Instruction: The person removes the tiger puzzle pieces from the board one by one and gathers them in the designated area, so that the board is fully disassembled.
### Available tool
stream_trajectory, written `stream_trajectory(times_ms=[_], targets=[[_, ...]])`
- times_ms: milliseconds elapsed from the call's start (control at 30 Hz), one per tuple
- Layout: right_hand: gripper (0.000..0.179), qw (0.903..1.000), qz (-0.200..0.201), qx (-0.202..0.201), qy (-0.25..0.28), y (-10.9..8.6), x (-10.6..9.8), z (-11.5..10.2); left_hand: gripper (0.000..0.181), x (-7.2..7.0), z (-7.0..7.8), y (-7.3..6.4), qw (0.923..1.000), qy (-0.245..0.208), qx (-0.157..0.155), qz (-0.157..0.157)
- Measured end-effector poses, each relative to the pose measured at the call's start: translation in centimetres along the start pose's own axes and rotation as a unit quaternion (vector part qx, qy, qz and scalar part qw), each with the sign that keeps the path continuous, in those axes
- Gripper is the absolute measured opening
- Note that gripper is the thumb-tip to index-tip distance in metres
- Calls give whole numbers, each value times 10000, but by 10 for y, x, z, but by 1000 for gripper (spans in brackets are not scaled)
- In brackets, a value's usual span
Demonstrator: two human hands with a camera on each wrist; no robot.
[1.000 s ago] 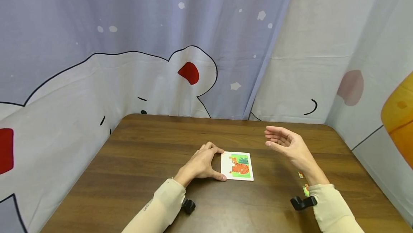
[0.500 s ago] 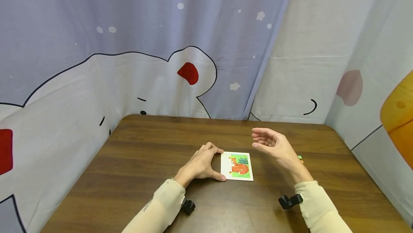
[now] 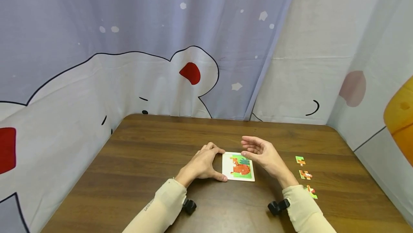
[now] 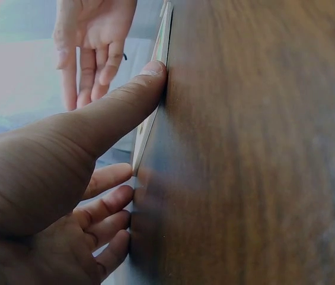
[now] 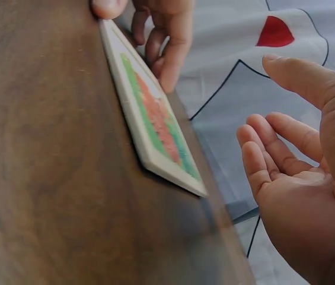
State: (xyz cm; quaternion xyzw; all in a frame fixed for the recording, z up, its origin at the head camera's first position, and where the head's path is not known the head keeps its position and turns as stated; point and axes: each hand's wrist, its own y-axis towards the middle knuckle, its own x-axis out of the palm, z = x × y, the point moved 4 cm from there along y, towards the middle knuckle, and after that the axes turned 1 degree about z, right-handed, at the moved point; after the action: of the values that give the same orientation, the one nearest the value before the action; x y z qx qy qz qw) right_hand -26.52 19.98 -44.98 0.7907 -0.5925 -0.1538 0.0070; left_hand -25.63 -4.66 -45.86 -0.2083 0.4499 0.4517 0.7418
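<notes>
A square puzzle board with a white border lies flat on the wooden table. Its picture, an orange tiger on green, fills the right part, while the left part is bare white. My left hand holds the board by its left side, thumb at the near corner and a finger at the far corner. Over the board's far right corner hovers my right hand, fingers loosely bent. In the right wrist view the palm of the right hand holds nothing and stays apart from the board.
Three loose jigsaw pieces lie in a column right of my right forearm: a far piece, a middle piece and a near piece. A printed curtain hangs behind the table.
My right hand has moved left from the right side of the table to the board's far right corner, uncovering the three loose pieces. The left hand and the board have stayed in place.
</notes>
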Motion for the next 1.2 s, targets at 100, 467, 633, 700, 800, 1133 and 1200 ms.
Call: stream_trajectory(times_ms=[100, 467, 633, 700, 800, 1133, 1200], targets=[[60, 10000, 4, 53, -49, 0, 3, 4, 98, 0, 0, 0, 10000, -11, -7, -5], [62, 9994, -115, 113, -311, -1, 14, 13, 98, -1, -1, -1, 10000, -22, -40, -23], [62, 9989, -128, 134, -429, -1, 17, 16, 98, 0, -1, -1, 10000, -22, -36, -17], [61, 9989, -124, 115, -448, -1, 18, 17, 98, 0, 0, -1, 10000, -24, -36, -22], [61, 9987, -135, 87, -489, 0, 19, 19, 98, 0, -1, 0, 10000, -16, -38, -28], [61, 9955, -143, 111, -928, -2, 19, 25, 98, 0, 0, 0, 10000, -15, -64, -57], [60, 9943, -183, 121, -1041, -2, 20, 26, 98, -1, 0, 0, 10000, -6, -71, -60]])
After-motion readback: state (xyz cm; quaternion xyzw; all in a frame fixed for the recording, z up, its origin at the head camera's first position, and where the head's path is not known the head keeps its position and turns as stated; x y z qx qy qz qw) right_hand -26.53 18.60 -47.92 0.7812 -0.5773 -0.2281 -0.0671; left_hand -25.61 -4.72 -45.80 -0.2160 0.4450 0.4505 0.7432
